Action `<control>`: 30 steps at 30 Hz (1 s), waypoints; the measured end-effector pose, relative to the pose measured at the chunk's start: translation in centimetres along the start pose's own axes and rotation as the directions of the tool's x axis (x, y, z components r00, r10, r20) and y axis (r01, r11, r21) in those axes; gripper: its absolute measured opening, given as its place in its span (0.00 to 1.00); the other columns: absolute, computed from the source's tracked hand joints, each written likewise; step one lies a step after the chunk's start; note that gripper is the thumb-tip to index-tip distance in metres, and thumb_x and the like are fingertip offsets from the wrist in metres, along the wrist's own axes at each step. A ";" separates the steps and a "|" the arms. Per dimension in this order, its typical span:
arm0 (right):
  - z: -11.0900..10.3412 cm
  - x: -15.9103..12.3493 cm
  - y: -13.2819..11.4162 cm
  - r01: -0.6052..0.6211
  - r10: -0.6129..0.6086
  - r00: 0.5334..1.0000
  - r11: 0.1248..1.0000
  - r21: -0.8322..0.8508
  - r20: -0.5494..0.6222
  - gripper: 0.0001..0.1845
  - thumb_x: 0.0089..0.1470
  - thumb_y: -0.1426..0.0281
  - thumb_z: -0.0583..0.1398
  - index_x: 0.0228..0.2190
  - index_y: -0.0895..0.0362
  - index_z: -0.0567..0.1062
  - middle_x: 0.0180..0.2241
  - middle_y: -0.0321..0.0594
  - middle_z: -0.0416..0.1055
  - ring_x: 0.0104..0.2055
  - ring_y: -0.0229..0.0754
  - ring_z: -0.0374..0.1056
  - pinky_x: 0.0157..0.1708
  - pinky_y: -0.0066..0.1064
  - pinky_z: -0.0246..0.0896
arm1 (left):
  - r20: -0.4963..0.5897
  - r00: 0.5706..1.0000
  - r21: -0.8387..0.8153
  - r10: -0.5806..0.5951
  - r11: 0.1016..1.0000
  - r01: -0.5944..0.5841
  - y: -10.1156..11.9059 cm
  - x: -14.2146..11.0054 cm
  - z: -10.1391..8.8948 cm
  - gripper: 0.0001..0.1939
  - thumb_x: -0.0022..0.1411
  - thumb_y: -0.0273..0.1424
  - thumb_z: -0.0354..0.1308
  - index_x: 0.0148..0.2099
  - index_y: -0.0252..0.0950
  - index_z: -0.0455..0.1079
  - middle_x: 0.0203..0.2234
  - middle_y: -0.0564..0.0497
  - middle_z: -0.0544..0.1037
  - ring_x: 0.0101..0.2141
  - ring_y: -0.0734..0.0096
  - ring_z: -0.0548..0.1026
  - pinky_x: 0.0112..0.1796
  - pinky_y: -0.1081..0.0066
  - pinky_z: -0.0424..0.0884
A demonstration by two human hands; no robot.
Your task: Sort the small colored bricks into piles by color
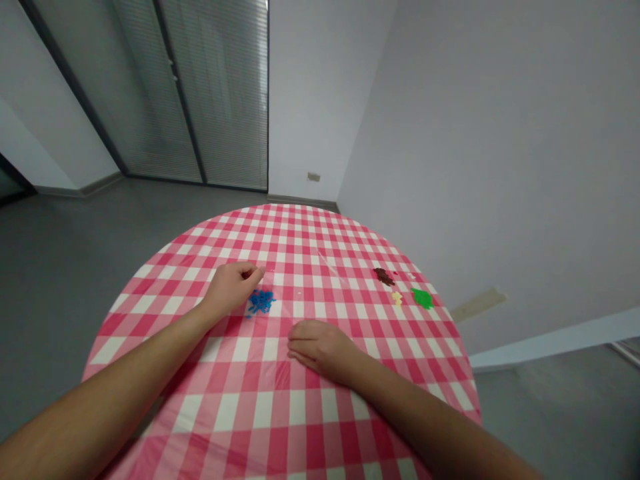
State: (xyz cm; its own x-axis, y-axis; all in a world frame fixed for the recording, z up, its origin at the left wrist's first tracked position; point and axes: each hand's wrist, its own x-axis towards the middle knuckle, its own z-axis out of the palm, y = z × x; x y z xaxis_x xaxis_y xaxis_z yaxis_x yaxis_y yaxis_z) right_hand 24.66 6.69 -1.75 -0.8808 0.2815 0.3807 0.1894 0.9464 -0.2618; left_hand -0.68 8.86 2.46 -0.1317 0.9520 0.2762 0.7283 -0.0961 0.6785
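Observation:
My left hand (233, 287) hovers at the upper left edge of a small pile of blue pieces (261, 301). Its thumb and index finger meet in a pinch; whatever is between them is too small to make out. The blue pieces look short and narrow, and a few lie loose at the near edge. To the right of the pile and closer to me, my right hand (324, 347) rests on the checked tablecloth (295, 407), palm down. Its fingers are curled together, and their undersides are hidden.
On the right side of the round table lie a dark brown pile (384, 277), a bright green pile (423, 298) and a few pale yellow pieces (397, 298). Tiny red and white bits are near them. A wall (480, 167) stands close beyond the table's right edge.

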 end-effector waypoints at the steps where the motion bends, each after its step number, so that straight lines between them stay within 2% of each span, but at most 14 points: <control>1: -0.2 -0.1 0.4 0.001 -0.001 1.000 1.000 -0.031 -0.015 0.13 0.66 0.69 0.54 0.36 0.58 0.78 0.37 0.44 0.78 0.43 0.42 0.73 0.48 0.35 0.68 | 0.001 1.000 -0.002 -0.003 1.000 0.003 0.0 0.0 0.0 0.24 0.63 0.45 0.51 0.21 0.36 0.65 0.15 0.54 0.70 0.21 0.69 0.69 0.25 0.71 0.58; 4: -1.3 -0.9 1.3 -0.030 0.025 0.998 0.994 -0.102 -0.053 0.13 0.65 0.70 0.54 0.34 0.58 0.78 0.34 0.45 0.77 0.39 0.44 0.72 0.42 0.36 0.70 | 0.007 1.000 -0.014 -0.009 1.000 0.010 -0.1 0.0 0.0 0.22 0.63 0.45 0.52 0.22 0.36 0.68 0.17 0.52 0.72 0.23 0.67 0.71 0.25 0.71 0.60; 8: -3.0 -2.6 2.8 -0.122 0.116 0.992 0.981 -0.152 -0.047 0.14 0.66 0.69 0.54 0.33 0.57 0.78 0.32 0.46 0.76 0.36 0.44 0.70 0.38 0.36 0.68 | 0.019 1.000 -0.015 -0.006 1.000 0.006 -0.2 0.1 0.1 0.23 0.62 0.45 0.51 0.21 0.36 0.67 0.16 0.52 0.72 0.22 0.66 0.71 0.25 0.70 0.59; 15: -5.9 -6.4 7.0 -0.334 0.319 0.943 0.903 -0.271 -0.099 0.15 0.65 0.69 0.53 0.33 0.57 0.78 0.33 0.47 0.77 0.38 0.48 0.70 0.41 0.40 0.66 | 0.019 1.000 -0.016 0.005 1.000 -0.004 -0.3 0.1 0.1 0.23 0.63 0.45 0.51 0.21 0.37 0.68 0.17 0.51 0.73 0.22 0.66 0.71 0.25 0.69 0.60; 21: -7.5 -8.1 10.4 -0.432 0.414 0.901 0.823 -0.367 -0.132 0.12 0.62 0.72 0.55 0.30 0.58 0.78 0.32 0.47 0.76 0.37 0.48 0.70 0.41 0.40 0.66 | 0.027 1.000 -0.044 0.001 0.999 0.001 -0.4 0.1 0.1 0.22 0.62 0.45 0.52 0.22 0.37 0.69 0.17 0.50 0.73 0.22 0.64 0.72 0.25 0.68 0.60; 24: -8.1 -8.7 11.6 -0.460 0.442 0.885 0.780 -0.423 -0.147 0.12 0.61 0.73 0.56 0.28 0.58 0.77 0.30 0.47 0.76 0.35 0.49 0.70 0.40 0.40 0.66 | 0.021 1.000 -0.043 -0.002 0.999 0.003 -0.2 0.1 0.0 0.22 0.62 0.45 0.52 0.22 0.37 0.69 0.17 0.50 0.73 0.22 0.65 0.71 0.25 0.68 0.59; 28: -8.6 -9.6 12.5 -0.494 0.475 0.864 0.742 -0.454 -0.164 0.14 0.61 0.73 0.55 0.27 0.58 0.78 0.30 0.47 0.76 0.35 0.50 0.70 0.39 0.41 0.66 | -0.028 0.999 -0.003 -0.024 1.000 0.023 0.0 0.2 -0.3 0.23 0.61 0.44 0.52 0.18 0.37 0.63 0.14 0.52 0.67 0.20 0.67 0.66 0.24 0.68 0.55; 30: -8.6 -9.6 12.3 -0.501 0.466 0.863 0.744 -0.441 -0.195 0.14 0.61 0.72 0.54 0.30 0.58 0.79 0.32 0.49 0.76 0.38 0.51 0.70 0.41 0.42 0.67 | -0.044 0.996 -0.068 -0.078 0.995 0.075 -0.2 0.4 -0.6 0.22 0.60 0.43 0.53 0.18 0.38 0.62 0.13 0.53 0.65 0.20 0.68 0.65 0.23 0.69 0.53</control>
State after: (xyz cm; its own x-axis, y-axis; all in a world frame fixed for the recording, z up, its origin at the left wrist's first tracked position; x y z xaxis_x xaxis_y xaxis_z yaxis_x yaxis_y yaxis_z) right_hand 39.16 17.01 -0.98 -0.5873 0.7148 0.3797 0.7740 0.6332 0.0051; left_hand -1.23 9.10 2.87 -0.2177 0.9430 0.2517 0.6686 -0.0438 0.7423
